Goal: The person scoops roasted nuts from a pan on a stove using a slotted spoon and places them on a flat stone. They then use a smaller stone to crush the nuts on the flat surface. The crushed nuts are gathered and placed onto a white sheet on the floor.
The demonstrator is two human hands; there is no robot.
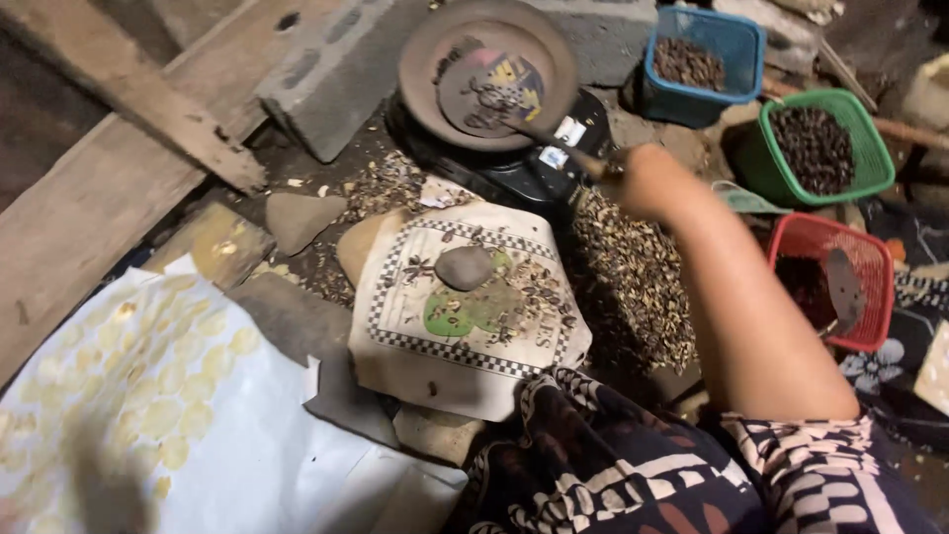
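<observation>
Dark round metal pan (435, 59), tilted on a black stove (514, 168), holds a few dark seeds. Right hand (638, 178), just beside the pan's lower edge, has its fingers clenched around a long-handled metal spatula (524, 127) whose blade lies in the pan. Left hand is out of view. Below the pan, a grey stone (465, 267) rests on a checkered-border cloth (465, 297).

The person's right arm (736, 297) is bare up to a short sleeve (840, 465) patterned in black, white and rust blocks, and a dark wrap (593, 465) with pale scrolls covers the lap.
</observation>
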